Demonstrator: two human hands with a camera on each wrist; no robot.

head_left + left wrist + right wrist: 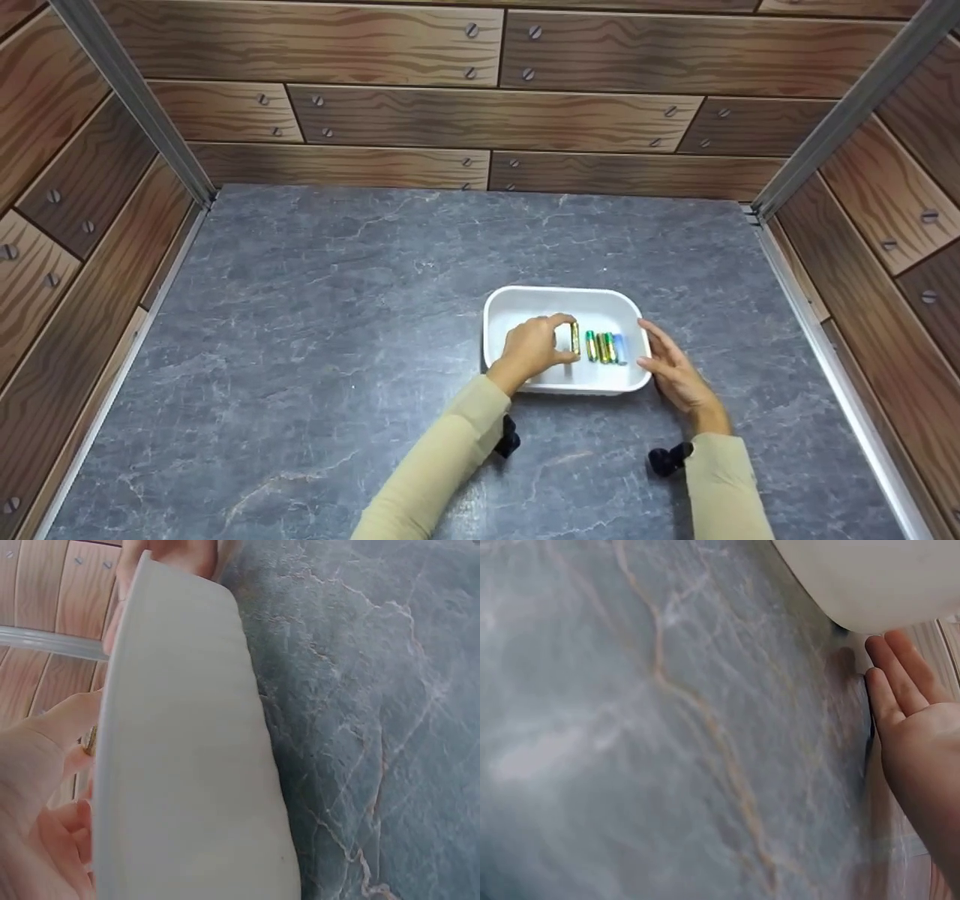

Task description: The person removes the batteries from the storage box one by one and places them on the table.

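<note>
A white plastic tray stands on the grey marbled surface. Over its inside, my left hand pinches a gold battery by its ends between thumb and finger. To the right of that battery a row of several green-and-gold batteries lies in the tray, with a blue item at the row's right end. My right hand touches the tray's right end, thumb and fingers spread along the rim. In the right wrist view its lower fingers look straight beside the tray's outer wall; thumb and forefinger are hidden there.
Wood-patterned panels enclose the back and sides, with metal posts at the corners. Bare marbled surface extends left of the tray. Black wrist devices show at both sleeves.
</note>
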